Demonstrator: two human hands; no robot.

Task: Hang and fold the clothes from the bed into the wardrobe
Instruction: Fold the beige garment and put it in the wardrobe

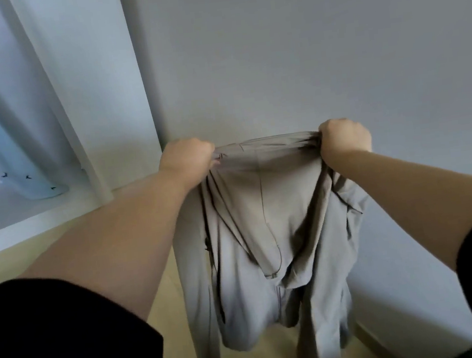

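Seen from the person's own head, looking forward and down, two bare forearms reach out from short black sleeves (55,332) toward the middle of the frame. Between them hangs a pair of grey-beige trousers (267,234), held up in the air at the waist. The left hand (186,158), just left of centre, is curled into a fist that bunches one end of the waistband. The right hand (345,138), right of centre, is likewise clenched around the other end. The waistband is stretched fairly straight between the two fists. Below it the fabric falls in loose folds, with a fly seam running down the centre, and the legs drop out of the frame at the bottom; it is hard to tell whether they touch the floor.

Behind the trousers is a plain pale wall (303,53). A light wooden floor (171,348) shows at the lower centre. In the upper left, a white wardrobe frame (85,107) stands open, and inside it at the far left edge hangs a pale blue garment (0,164) with small dark specks.
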